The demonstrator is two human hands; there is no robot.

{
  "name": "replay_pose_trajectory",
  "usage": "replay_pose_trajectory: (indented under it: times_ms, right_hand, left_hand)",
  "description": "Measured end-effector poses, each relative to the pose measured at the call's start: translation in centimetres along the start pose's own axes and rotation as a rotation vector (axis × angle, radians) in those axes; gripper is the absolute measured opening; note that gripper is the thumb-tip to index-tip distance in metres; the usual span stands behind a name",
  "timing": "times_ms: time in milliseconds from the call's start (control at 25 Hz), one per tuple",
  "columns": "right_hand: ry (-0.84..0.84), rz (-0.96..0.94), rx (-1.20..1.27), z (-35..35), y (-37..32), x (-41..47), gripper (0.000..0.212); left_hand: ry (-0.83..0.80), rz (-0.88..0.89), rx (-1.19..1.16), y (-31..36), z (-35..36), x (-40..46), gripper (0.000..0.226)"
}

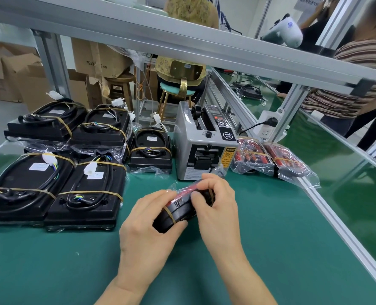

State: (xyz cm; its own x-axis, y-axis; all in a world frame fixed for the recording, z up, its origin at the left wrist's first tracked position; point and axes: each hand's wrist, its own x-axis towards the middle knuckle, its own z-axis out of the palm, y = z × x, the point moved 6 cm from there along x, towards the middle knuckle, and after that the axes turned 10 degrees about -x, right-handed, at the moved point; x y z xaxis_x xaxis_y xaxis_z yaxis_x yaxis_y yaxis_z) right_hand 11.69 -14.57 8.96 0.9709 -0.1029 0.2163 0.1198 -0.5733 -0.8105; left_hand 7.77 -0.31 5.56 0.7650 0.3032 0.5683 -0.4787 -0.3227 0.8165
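Both hands hold one bagged part (178, 211) just above the green table mat (270, 238). It is a black and red lamp-like unit in a clear plastic bag, with a tan rubber band round it. My left hand (147, 225) grips its near left end from below. My right hand (217, 203) curls over its far right end and pinches the bag's edge. Directly behind them stands a grey tape dispenser machine (204, 144).
Several black units with coiled cables and rubber bands, in clear bags, are stacked at the left (57, 168). Two bagged red and black units (270, 160) lie right of the machine. An aluminium frame rail (336, 212) borders the mat on the right. People stand and sit beyond.
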Motion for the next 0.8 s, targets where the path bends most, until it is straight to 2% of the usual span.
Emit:
replay_pose_trajectory:
  times_ms: [80, 240, 400, 560, 680, 720, 800]
  right_hand:
    - [0.003, -0.007, 0.004, 0.1, 0.0, -0.3, 0.014]
    - [-0.023, -0.031, -0.156, 0.8, -0.3, -0.6, 0.021]
    - [0.014, 0.007, -0.102, 0.6, 0.1, -0.3, 0.018]
    - [-0.064, -0.086, -0.215, 0.9, -0.6, -0.6, 0.051]
    - [-0.025, -0.116, -0.179, -1.3, 0.3, 0.8, 0.056]
    - [-0.048, -0.097, -0.129, -2.2, 1.1, 1.6, 0.058]
    - [-0.235, 0.022, 0.008, -2.8, 3.0, 2.8, 0.06]
  left_hand:
    - [-0.001, -0.006, 0.001, 0.0, 0.0, 0.0, 0.072]
    - [-0.004, -0.012, -0.005, 0.3, -0.1, 0.1, 0.068]
    - [-0.027, -0.033, -0.013, 0.3, -0.2, 0.1, 0.072]
    - [-0.034, -0.059, -0.05, 0.2, -0.2, 0.2, 0.062]
    - [-0.08, -0.099, -0.1, -0.5, -1.5, 0.8, 0.061]
    - [-0.109, -0.103, -0.117, -0.8, -2.1, 1.1, 0.062]
    - [-0.178, -0.128, -0.154, -1.2, -3.3, 1.7, 0.065]
